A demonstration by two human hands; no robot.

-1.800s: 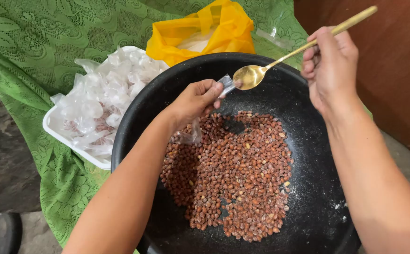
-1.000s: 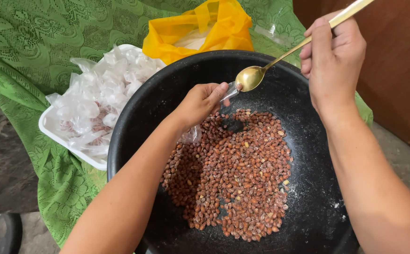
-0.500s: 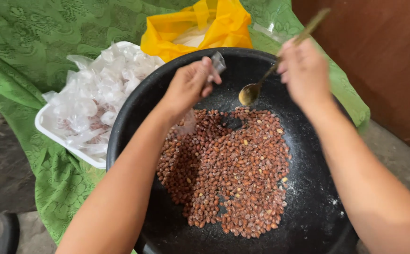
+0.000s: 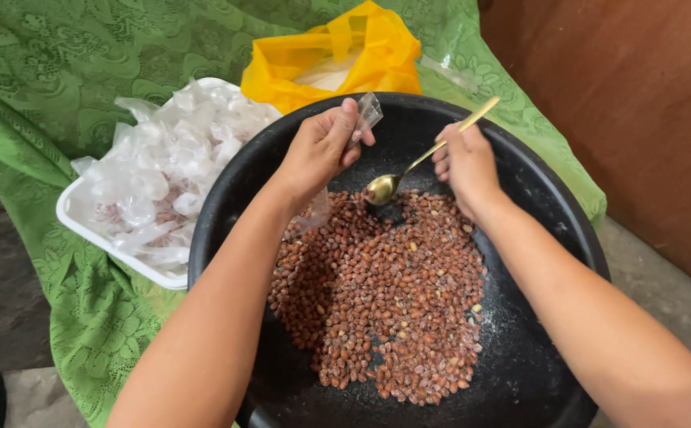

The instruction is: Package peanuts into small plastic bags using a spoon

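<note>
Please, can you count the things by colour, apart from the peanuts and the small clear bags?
Black: 1, the pan
Gold: 1, the spoon
Yellow: 1, the plastic bag
White: 1, the tray
Green: 1, the lace cloth
Total: 5

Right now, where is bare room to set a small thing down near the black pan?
Bare green cloth lies left of the white tray, and more in front of it. Inside the pan, the black floor right of the peanuts is bare. The tray is heaped with small clear bags, and the yellow bag crowds the pan's far rim.
</note>
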